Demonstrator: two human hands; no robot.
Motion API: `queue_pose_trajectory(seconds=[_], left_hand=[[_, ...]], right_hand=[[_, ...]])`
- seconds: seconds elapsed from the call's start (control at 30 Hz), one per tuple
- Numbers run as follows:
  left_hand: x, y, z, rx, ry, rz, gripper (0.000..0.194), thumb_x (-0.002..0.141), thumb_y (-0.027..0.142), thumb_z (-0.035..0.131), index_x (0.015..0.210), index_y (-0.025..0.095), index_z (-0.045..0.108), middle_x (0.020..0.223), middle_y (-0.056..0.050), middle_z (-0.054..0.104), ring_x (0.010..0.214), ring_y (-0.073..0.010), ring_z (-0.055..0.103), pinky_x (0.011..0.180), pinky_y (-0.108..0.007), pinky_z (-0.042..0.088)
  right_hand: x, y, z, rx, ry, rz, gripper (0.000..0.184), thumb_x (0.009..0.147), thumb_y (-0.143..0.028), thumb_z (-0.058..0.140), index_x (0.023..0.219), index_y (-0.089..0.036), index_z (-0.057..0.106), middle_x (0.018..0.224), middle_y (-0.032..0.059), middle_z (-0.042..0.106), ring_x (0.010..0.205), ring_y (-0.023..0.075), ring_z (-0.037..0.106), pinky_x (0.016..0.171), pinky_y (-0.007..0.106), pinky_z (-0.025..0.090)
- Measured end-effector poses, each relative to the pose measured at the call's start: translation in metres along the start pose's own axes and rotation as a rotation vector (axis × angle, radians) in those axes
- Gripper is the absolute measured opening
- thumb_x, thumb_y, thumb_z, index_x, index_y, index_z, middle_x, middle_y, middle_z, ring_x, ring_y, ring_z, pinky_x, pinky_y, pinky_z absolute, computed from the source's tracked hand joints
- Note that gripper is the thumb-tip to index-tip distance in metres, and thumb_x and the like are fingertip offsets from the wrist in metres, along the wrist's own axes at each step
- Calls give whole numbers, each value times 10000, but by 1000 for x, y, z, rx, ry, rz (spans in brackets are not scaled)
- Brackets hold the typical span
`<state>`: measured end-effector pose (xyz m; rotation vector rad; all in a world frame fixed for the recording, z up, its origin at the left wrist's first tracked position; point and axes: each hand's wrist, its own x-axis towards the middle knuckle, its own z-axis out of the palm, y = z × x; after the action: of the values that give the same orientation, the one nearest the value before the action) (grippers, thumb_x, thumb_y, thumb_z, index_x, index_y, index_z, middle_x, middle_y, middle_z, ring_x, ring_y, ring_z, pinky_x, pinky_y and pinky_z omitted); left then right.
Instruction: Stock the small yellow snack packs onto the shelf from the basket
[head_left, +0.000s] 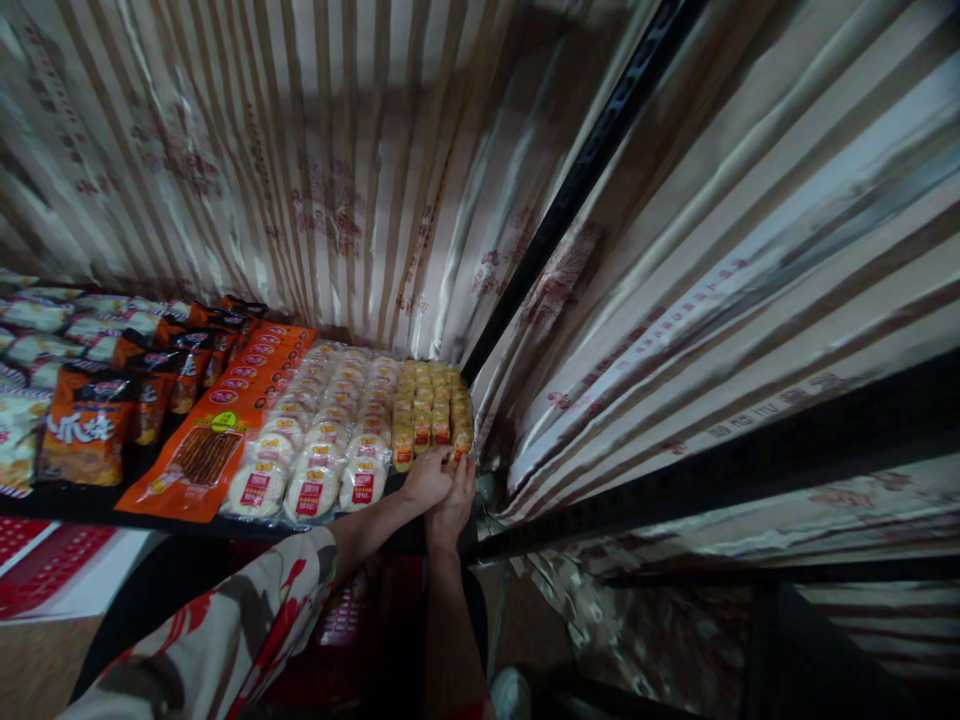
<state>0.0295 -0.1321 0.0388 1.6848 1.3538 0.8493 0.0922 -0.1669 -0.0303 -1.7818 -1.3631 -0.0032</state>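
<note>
Small yellow wrapped snack packs (424, 405) stand in tight rows at the right end of the dark shelf (180, 510). At the front right corner of these rows, my left hand (429, 482) and my right hand (451, 505) meet. Their fingers are closed around the front yellow snack pack (463, 441) of the rightmost row. My left wrist crosses in from the left, in front of the round white cakes in clear wrappers (311, 492). The fingertips are partly hidden and dim.
Left of the cakes lie flat orange packs of brown sticks (206, 455), then orange bags (86, 425) and pale bags (37, 315). A striped curtain (360, 150) hangs behind and to the right. A black upright post (559, 210) stands at the shelf's right corner.
</note>
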Motion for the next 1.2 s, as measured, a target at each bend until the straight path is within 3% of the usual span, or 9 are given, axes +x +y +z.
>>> queue_pose_trajectory(seconds=[0.3,0.5,0.73,0.97,1.1,1.2], left_hand=[[-10,-10,1,33,53,34,407,675,29,440,1033,119,612,1055,-86,642,975,-157,586,924,-272,442],[-34,-7,0,63,27,50,356,706,45,409,965,128,638,987,-84,646,924,-156,589,888,-271,452],[-65,-9,-10,95,7,31,294,766,89,387,901,156,639,905,-54,644,857,-137,582,832,-249,449],[-112,-27,-28,218,-7,41,273,803,119,344,811,149,616,813,-63,614,787,-155,549,794,-278,442],[-145,-46,-32,208,-10,33,267,788,123,357,866,148,612,874,-88,609,871,-193,541,848,-329,425],[-168,-60,-33,186,-13,-2,281,783,127,367,897,187,617,956,-85,616,962,-200,530,900,-332,404]], right_hand=[[-5,-9,-11,42,2,26,508,822,-264,381,1287,-61,397,1332,243,358,1256,293,322,962,449,336],[-18,-9,-13,108,30,20,445,839,-288,341,1211,-85,477,1306,214,401,1226,264,366,962,433,347],[-41,-23,-26,145,-56,34,422,838,-274,329,1182,-107,507,1234,174,485,1158,230,440,961,403,363],[-85,-41,-34,212,-79,-89,397,885,-320,315,1144,-115,535,1117,150,573,1063,211,514,920,385,402],[-119,-47,-34,224,-49,-171,340,900,-297,340,1080,-113,562,1026,144,612,992,201,550,876,376,429],[-145,-43,-31,209,-105,-188,334,900,-270,324,1079,-123,563,1025,136,613,993,193,550,878,368,429]])
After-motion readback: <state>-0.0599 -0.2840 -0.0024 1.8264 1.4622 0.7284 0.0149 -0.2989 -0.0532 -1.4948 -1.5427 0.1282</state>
